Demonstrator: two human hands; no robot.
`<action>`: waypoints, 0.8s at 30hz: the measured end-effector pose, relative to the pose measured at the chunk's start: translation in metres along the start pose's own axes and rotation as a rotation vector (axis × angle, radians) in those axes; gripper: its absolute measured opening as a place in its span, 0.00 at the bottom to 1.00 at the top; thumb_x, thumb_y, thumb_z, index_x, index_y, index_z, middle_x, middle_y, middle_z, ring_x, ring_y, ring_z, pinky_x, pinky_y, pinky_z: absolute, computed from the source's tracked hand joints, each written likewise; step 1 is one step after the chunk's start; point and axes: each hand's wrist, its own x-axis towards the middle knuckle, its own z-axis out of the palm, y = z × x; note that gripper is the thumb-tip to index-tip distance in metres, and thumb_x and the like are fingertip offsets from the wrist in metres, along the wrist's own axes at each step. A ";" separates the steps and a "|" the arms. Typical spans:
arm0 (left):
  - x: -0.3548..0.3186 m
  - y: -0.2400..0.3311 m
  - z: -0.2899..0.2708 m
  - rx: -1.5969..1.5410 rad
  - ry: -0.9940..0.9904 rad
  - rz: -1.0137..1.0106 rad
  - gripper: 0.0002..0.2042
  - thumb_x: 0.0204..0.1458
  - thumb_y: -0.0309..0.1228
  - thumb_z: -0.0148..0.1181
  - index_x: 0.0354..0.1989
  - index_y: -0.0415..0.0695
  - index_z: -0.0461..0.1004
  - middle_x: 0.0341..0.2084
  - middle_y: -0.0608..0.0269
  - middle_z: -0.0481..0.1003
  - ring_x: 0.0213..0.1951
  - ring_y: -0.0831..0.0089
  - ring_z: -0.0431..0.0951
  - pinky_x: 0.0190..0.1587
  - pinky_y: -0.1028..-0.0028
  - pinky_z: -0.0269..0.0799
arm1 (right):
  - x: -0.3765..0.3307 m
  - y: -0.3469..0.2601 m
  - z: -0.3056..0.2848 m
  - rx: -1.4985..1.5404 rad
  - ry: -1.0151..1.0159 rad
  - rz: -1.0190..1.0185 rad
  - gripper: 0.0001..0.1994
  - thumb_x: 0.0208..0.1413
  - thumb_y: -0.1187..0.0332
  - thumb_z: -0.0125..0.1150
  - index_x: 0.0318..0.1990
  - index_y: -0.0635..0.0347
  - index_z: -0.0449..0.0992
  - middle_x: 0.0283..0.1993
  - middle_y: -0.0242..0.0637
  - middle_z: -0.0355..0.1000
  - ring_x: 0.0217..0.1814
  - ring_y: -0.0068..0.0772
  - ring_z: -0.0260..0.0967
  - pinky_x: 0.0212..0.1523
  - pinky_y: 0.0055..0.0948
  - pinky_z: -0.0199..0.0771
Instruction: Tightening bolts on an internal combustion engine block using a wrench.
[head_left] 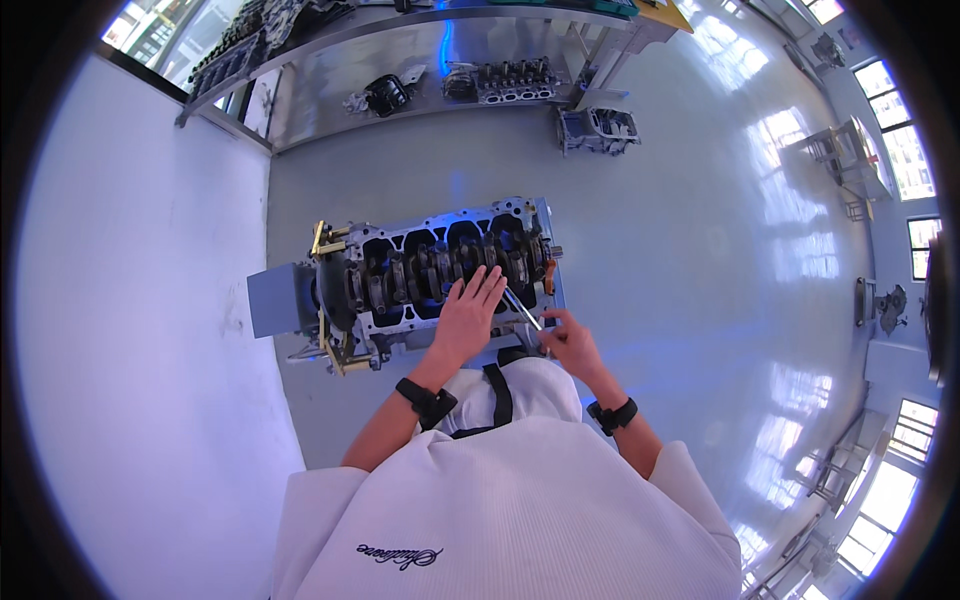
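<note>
An engine block (400,322) lies in front of me with its open side up, a dark crankshaft (432,268) along its middle. My left hand (468,318) is laid over its near right part, fingers stretched out and close together. They cover part of the crankshaft; whether they touch it I cannot tell. To the right, my right hand (572,345) curls round the near end of a slim silver bar-like tool (522,308). Its shaft slants up and left to the block, passing beside my left fingertips. The far end is hidden in the block.
Brass-coloured brackets (322,240) and a grey box (275,300) stand at the block's left end. An orange part (550,278) sits at its right end. Beyond, a metal bench (430,115) bears engine parts; a metal casting (597,130) lies on the floor. A white wall (150,300) rises at left.
</note>
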 end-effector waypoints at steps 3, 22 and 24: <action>0.007 -0.013 -0.003 -0.050 -0.024 0.064 0.25 0.46 0.25 0.46 0.57 0.45 0.59 0.61 0.64 0.55 0.61 0.65 0.54 0.59 0.61 0.53 | -0.003 -0.010 0.020 -0.096 -0.091 -0.138 0.07 0.50 0.71 0.56 0.37 0.61 0.73 0.24 0.37 0.71 0.21 0.27 0.68 0.26 0.26 0.68; -0.054 -0.019 -0.042 -0.650 0.361 -0.160 0.13 0.43 0.17 0.48 0.38 0.43 0.70 0.40 0.55 0.71 0.41 0.60 0.71 0.42 0.66 0.68 | 0.157 -0.136 0.090 -0.690 -0.162 -0.521 0.14 0.44 0.61 0.60 0.27 0.66 0.72 0.25 0.47 0.70 0.27 0.45 0.71 0.30 0.39 0.70; -0.046 -0.008 -0.029 -0.566 0.256 -0.135 0.14 0.43 0.19 0.49 0.41 0.43 0.69 0.44 0.55 0.69 0.44 0.60 0.70 0.43 0.65 0.67 | 0.181 -0.131 0.060 -0.280 -0.115 -0.131 0.12 0.47 0.66 0.62 0.29 0.68 0.71 0.20 0.36 0.70 0.18 0.22 0.68 0.20 0.20 0.72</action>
